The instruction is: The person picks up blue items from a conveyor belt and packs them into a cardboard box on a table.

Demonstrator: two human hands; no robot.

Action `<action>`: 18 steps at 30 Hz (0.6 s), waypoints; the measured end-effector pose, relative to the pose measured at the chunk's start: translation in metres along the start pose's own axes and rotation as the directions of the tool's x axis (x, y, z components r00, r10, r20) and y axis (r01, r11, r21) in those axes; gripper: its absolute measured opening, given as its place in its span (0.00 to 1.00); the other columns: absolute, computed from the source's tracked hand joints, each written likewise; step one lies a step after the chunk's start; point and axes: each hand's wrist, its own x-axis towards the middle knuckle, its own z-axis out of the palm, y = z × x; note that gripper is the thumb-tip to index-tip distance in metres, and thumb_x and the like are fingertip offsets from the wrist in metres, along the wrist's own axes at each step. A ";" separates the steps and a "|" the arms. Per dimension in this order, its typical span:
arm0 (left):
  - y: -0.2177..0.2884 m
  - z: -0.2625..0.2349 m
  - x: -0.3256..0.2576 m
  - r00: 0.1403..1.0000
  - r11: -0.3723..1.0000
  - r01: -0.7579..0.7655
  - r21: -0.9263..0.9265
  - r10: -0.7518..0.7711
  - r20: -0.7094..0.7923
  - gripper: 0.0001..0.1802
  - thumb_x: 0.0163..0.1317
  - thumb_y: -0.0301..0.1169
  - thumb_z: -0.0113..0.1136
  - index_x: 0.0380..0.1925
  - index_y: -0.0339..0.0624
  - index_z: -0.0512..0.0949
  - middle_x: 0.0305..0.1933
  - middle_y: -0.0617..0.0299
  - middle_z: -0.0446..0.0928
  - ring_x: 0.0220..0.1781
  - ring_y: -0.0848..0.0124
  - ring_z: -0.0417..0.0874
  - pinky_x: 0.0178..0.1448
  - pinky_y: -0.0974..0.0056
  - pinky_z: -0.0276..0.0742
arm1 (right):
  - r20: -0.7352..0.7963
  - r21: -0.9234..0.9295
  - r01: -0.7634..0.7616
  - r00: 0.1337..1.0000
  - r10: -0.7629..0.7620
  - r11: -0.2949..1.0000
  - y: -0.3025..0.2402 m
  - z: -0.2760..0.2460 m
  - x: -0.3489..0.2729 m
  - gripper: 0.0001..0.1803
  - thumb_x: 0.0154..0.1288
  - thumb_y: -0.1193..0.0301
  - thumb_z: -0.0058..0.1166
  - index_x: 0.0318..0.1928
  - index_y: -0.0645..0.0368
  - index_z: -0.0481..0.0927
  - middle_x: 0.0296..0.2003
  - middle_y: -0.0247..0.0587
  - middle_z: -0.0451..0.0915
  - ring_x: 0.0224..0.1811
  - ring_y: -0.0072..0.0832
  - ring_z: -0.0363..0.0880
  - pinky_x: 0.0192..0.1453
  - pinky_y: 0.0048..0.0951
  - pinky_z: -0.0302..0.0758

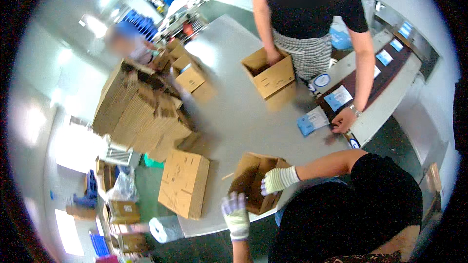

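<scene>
I am looking down at my right hand (279, 179), gloved, gripping the rim of an open cardboard box (254, 181) that is sitting on the grey worktop (234, 117). My left hand (236, 216) is hovering spread just beside the box. Across the worktop another person is reaching into a second open box (268, 72), near stacked flat cartons (136, 112).

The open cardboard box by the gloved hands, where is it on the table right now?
In the head view, the open cardboard box sits at the table's near edge, right of the closed flat carton. The right hand grips its rim; the left hand hovers beside it.
</scene>
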 end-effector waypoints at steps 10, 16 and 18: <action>0.040 0.040 0.040 0.933 0.988 -0.136 -0.068 0.150 0.327 0.06 0.55 0.30 0.47 0.28 0.47 0.75 0.29 0.58 0.79 0.32 0.63 0.81 0.37 0.59 0.73 | 0.249 0.014 -0.247 0.939 0.236 0.969 -0.038 -0.034 -0.005 0.21 0.43 0.50 0.56 0.30 0.54 0.77 0.24 0.37 0.77 0.34 0.33 0.76 0.42 0.36 0.68; 0.050 0.060 0.029 0.936 0.990 0.000 -0.144 0.051 0.349 0.07 0.56 0.34 0.48 0.29 0.46 0.75 0.30 0.57 0.79 0.33 0.61 0.81 0.38 0.57 0.74 | 0.329 -0.115 -0.300 0.888 0.321 0.947 -0.052 -0.003 0.008 0.09 0.56 0.67 0.45 0.25 0.48 0.79 0.24 0.34 0.78 0.35 0.32 0.78 0.52 0.37 0.67; 0.046 0.032 0.034 0.912 0.986 0.006 -0.167 0.063 0.405 0.08 0.55 0.36 0.50 0.28 0.46 0.75 0.30 0.56 0.79 0.33 0.61 0.81 0.38 0.57 0.74 | 0.318 -0.152 -0.298 0.888 0.332 0.942 -0.045 0.006 -0.001 0.09 0.56 0.67 0.45 0.26 0.48 0.79 0.24 0.33 0.78 0.36 0.32 0.78 0.56 0.38 0.65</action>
